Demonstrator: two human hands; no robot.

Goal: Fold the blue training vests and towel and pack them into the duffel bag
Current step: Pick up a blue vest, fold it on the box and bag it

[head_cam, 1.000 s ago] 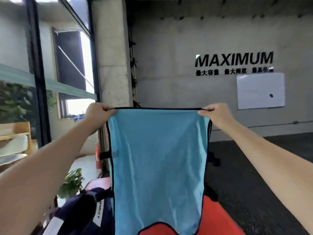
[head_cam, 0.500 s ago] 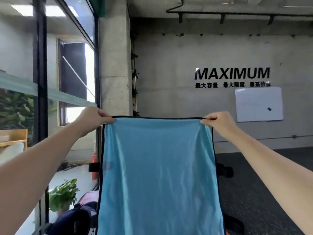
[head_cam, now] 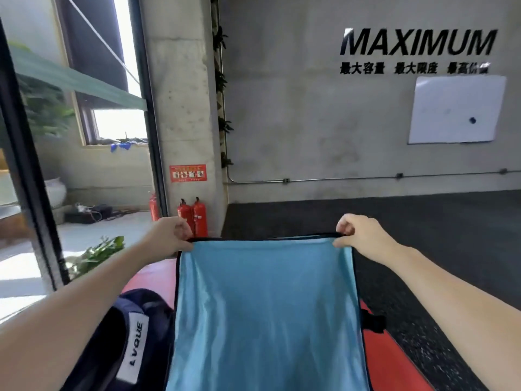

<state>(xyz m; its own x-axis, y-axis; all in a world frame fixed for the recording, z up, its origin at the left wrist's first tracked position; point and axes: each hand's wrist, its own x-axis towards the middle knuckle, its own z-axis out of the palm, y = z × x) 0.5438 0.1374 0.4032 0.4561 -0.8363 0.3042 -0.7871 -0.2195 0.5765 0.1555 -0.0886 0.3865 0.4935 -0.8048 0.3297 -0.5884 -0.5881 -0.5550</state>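
Note:
I hold a light blue training vest (head_cam: 267,311) with black trim stretched out flat in front of me. My left hand (head_cam: 169,235) pinches its top left corner and my right hand (head_cam: 363,235) pinches its top right corner. The cloth hangs down past the bottom of the view. A dark navy duffel bag (head_cam: 118,340) with a white label lies at the lower left, partly behind my left arm and the vest. No towel or other vest is visible.
A red mat (head_cam: 394,359) lies under the vest and bag on a dark speckled floor (head_cam: 423,235). Two red fire extinguishers (head_cam: 194,218) stand by a concrete pillar ahead. A potted plant (head_cam: 95,255) sits at the left by glass panels.
The vest and both hands have come down from chest height toward the mat, and my view has tilted downward. Both hands kept their grip on the top corners.

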